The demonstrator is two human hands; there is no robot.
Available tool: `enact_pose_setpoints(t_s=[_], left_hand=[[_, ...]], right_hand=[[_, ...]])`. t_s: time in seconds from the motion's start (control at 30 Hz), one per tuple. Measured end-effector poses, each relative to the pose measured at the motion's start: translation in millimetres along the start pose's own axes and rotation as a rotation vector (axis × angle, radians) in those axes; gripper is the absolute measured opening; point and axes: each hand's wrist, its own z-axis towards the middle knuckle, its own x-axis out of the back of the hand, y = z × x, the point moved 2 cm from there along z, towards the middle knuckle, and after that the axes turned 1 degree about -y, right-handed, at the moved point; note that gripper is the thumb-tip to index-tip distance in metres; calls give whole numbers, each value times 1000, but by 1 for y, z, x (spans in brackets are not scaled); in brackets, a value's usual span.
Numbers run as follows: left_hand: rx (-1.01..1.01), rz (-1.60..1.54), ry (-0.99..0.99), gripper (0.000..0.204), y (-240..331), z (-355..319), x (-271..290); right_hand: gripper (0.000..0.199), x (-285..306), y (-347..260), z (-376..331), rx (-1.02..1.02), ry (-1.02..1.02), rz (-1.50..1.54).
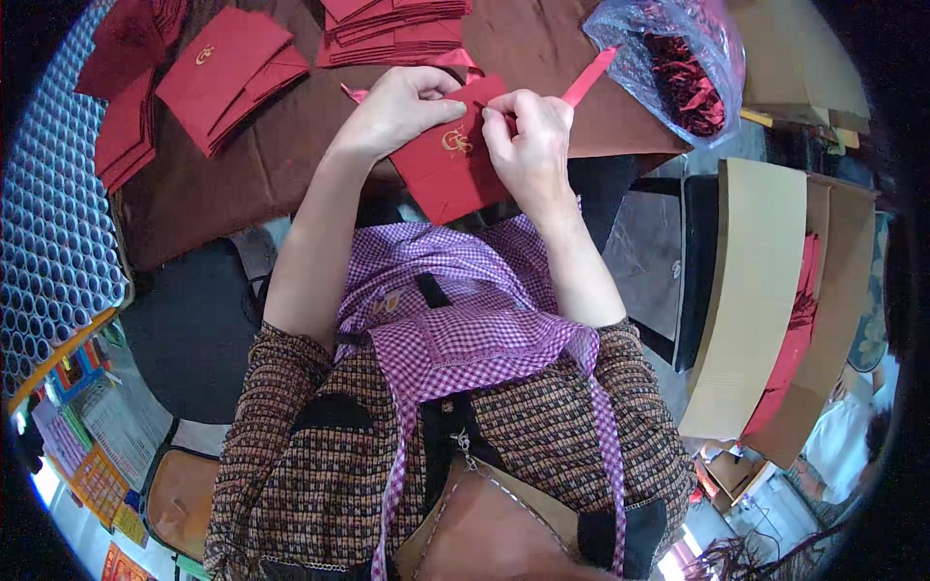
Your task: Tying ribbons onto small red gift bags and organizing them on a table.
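A flat red paper bag (pixel 448 174) with a gold emblem hangs tilted over the table's near edge, in front of my apron. My left hand (pixel 392 111) grips its upper left edge, thumb on the front face. At the upper right edge my right hand (pixel 531 136) is closed in a pinch, thumb against fingertips. A shiny red ribbon (pixel 593 76) sticks out past that hand; its other part is hidden by the fingers. More ribbon (pixel 453 60) curls behind the bag's top, and a short end (pixel 355 94) shows beside my left hand.
Stacked red bags (pixel 232 77) lie at the left of the brown-covered table (pixel 208 198), with another stack (pixel 392 29) at the back. A clear plastic bag of red ribbons (pixel 683 82) sits at the right. Beside the table stands an open cardboard box (pixel 746 290) holding red pieces.
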Motion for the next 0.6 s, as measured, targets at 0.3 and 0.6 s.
enact_pose_setpoints(t_s=[0.3,0.6], left_hand=[[-11,184,84,23,-1,2,-2],[-79,390,177,22,-3,0,-9]], right_hand=[[9,-3,1,0,25,2,-20],[8,-4,-6,5,40,-38,-55]])
